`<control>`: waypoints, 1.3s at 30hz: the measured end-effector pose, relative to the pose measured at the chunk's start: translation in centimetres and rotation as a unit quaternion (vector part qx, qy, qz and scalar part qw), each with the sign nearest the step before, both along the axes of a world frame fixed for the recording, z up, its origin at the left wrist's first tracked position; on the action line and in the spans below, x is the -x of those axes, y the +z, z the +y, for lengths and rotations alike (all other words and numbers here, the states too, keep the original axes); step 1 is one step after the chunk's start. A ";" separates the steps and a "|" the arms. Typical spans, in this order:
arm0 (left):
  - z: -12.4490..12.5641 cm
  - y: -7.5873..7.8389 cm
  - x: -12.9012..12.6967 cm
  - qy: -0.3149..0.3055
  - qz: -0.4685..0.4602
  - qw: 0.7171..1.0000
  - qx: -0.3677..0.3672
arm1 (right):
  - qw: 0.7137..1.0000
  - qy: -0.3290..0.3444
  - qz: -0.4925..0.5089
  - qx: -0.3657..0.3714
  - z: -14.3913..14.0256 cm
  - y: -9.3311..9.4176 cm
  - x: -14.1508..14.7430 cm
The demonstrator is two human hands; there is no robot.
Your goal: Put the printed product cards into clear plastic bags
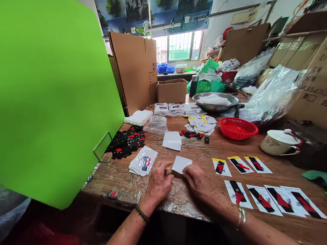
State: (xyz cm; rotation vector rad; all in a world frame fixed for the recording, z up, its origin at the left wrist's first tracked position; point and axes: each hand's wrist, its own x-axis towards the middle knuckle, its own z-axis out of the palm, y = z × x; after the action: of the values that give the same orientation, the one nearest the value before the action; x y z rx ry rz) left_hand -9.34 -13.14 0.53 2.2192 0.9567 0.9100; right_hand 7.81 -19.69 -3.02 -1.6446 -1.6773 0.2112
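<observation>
A small stack of blank white cards [181, 164] rests near the table's front edge, between my two hands. My right hand [198, 179] grips the stack's right corner, thumb and fingers bent around it. Just left of the cards is my left hand [160, 181], fingers loosely curved and a little apart, with nothing visible in it; whether a fingertip touches the stack I cannot tell. Beside it lies a pile of bagged white cards [143, 161] with a black and red item on top. Farther back are more white sheets [172, 141] and a heap of black and red pieces [129, 141].
On the right, cards with black and red pieces [260, 198] lie in two rows. Beyond them stand a red basket [238, 128], a lidded mug [278, 144] and a metal pan [216, 102]. A large green board [45, 91] blocks the left; cardboard boxes [138, 71] stand behind.
</observation>
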 end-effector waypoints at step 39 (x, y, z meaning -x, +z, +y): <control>-6.7 -1.9 -2.5 0.131 -0.015 0.984 0.115 | 0.970 -0.147 0.144 -0.132 -5.5 0.5 4.9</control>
State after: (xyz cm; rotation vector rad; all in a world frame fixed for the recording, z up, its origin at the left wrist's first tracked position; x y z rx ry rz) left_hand -6.84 -19.83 -1.38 1.9101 1.2938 0.8923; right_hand 2.91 -25.24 -2.51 -1.5522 -1.1752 0.0702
